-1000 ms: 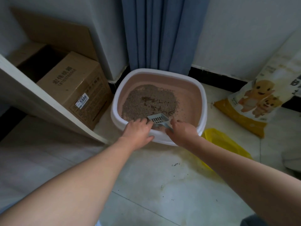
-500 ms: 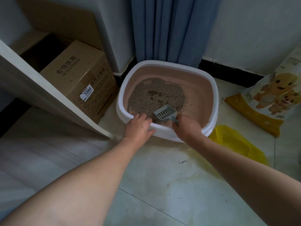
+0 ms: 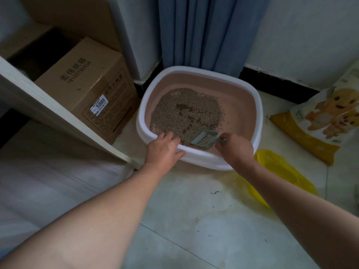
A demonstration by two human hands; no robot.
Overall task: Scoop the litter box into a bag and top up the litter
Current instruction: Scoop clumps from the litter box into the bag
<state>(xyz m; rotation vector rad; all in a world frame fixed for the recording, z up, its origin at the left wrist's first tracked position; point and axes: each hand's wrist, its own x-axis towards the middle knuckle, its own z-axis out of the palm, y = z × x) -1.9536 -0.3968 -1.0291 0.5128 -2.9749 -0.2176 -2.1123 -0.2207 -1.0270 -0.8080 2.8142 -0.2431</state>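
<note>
left hand (image 3: pixel 164 150): lower centre of frame, fingers hooked over the near rim of the litter box (image 3: pixel 258 113), thumb outside; grips the rim.
right hand (image 3: pixel 235 148): just right of it, curled around the handle of the scoop (image 3: pixel 204 139); handle mostly hidden by the hand.
scoop: grey slotted plastic, blade at the near edge of the litter (image 3: pixel 186 113), looks empty.
litter box: centre of frame on the floor (image 3: pixel 194 220), white rim, pink inside, below the blue curtain (image 3: pixel 204 32).
litter: thin grey patch on the left side of the pan, darker clumps mid-patch; right side bare.
yellow bag (image 3: pixel 281 169): flat on the floor, lower right of the box, partly under the right forearm.
printed sack (image 3: pixel 326 121): right edge of frame, probably the fresh litter.
cardboard box (image 3: pixel 87 84): upper left.
handling: scoop likely light and stiff, hold by the handle; granules loose, spill easily; bag thin and limp, mouth needs holding open; sack probably heavy and floppy, likely two hands.
step: scooping not yet begun, by the look.
</note>
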